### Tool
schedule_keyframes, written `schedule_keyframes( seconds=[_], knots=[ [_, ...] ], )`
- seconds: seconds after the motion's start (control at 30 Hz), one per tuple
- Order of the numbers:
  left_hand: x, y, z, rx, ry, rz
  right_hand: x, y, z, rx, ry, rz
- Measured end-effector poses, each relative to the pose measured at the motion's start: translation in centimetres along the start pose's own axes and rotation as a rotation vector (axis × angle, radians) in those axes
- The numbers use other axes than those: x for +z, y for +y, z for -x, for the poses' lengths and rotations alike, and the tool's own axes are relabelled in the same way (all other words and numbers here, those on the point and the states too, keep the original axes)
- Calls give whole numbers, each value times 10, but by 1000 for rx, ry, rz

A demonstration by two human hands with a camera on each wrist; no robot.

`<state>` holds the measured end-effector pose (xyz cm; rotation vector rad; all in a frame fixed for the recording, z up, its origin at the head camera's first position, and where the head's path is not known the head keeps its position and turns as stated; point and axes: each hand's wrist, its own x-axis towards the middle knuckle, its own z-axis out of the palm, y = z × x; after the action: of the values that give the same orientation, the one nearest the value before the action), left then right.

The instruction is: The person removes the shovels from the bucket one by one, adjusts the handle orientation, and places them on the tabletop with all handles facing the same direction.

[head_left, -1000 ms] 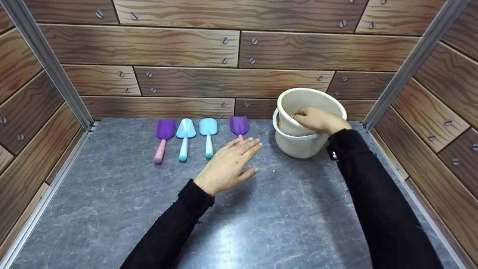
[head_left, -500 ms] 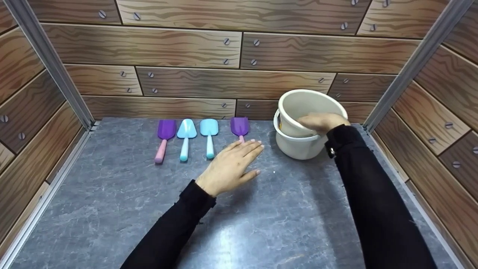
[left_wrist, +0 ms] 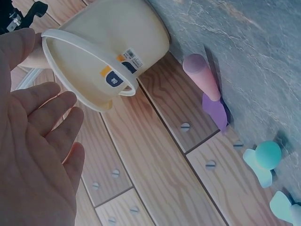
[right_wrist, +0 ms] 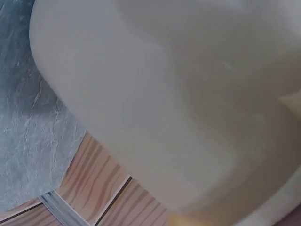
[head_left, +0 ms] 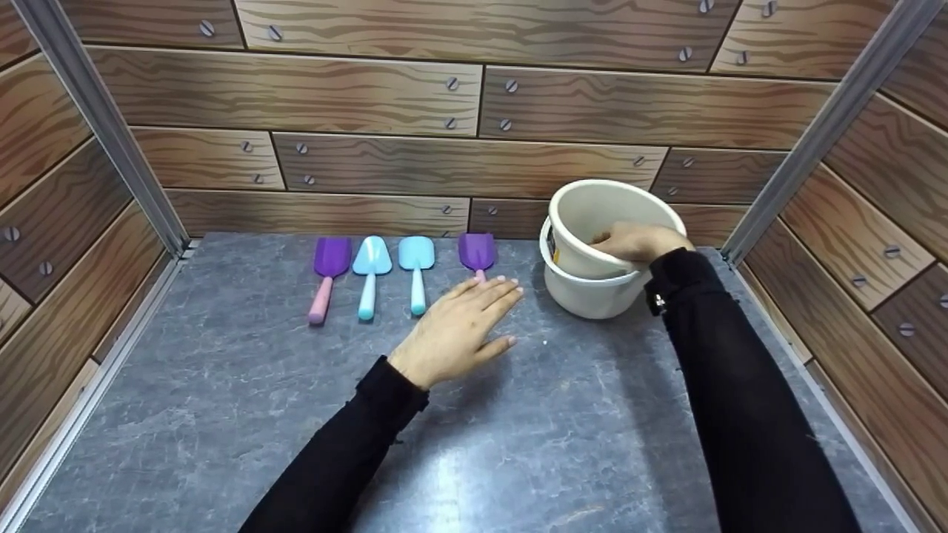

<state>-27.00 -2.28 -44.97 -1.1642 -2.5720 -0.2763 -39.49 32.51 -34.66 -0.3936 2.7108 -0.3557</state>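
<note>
In the head view, a cream bucket (head_left: 592, 231) sits tilted inside a second cream bucket (head_left: 592, 297) at the back right. My right hand (head_left: 638, 241) reaches over its near right rim, fingers bent down inside. Its fingertips are partly hidden, and I cannot tell whether they grip anything. My left hand (head_left: 461, 326) is spread palm down with straight fingers, holding nothing. Its fingertips overlap the pink handle of a purple sand shovel (head_left: 476, 252). The left wrist view shows the open palm (left_wrist: 37, 146) beside the buckets' labelled side (left_wrist: 129, 59).
Left of that shovel lie a blue square shovel (head_left: 416, 255), a blue pointed shovel (head_left: 372, 255) and another purple shovel (head_left: 332, 257), in a row along the wood-patterned back wall (head_left: 370, 163). Grey marbled table (head_left: 244, 414) spreads in front, with side walls on both sides.
My right hand has sunk slightly deeper into the inner bucket, which now tilts a little more toward me. My left hand has stayed almost still.
</note>
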Motion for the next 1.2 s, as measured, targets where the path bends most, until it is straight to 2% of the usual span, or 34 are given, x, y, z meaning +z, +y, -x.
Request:
schedule_keyframes(
  seconds=[0.13, 0.43, 0.57, 0.7, 0.8, 0.87, 0.93, 1.03, 1.2],
  knots=[
    [0, 0, 0, 0, 4, 10, 3, -4, -2, 2, 44, -32],
    [1, -1, 0, 0, 18, 16, 6, -10, -6, -36, 166, -29],
    [2, -2, 0, 2, 14, 22, 8, -6, -9, -50, 198, -31],
    [1, -3, -1, -1, 4, 15, 10, 9, -18, -141, 212, -31],
    [1, -3, -1, -2, 0, 18, 15, 37, -38, -252, 230, -30],
    [0, -3, -1, -5, -3, 20, 16, 40, -41, -273, 215, -40],
    [0, -3, -1, -6, -5, 20, 15, 39, -39, -254, 179, -52],
    [0, -3, -1, -13, -13, 17, 9, 16, -19, -171, 114, -71],
    [1, -3, -1, -14, -15, 8, 8, 2, -8, -126, 72, -75]
  ],
)
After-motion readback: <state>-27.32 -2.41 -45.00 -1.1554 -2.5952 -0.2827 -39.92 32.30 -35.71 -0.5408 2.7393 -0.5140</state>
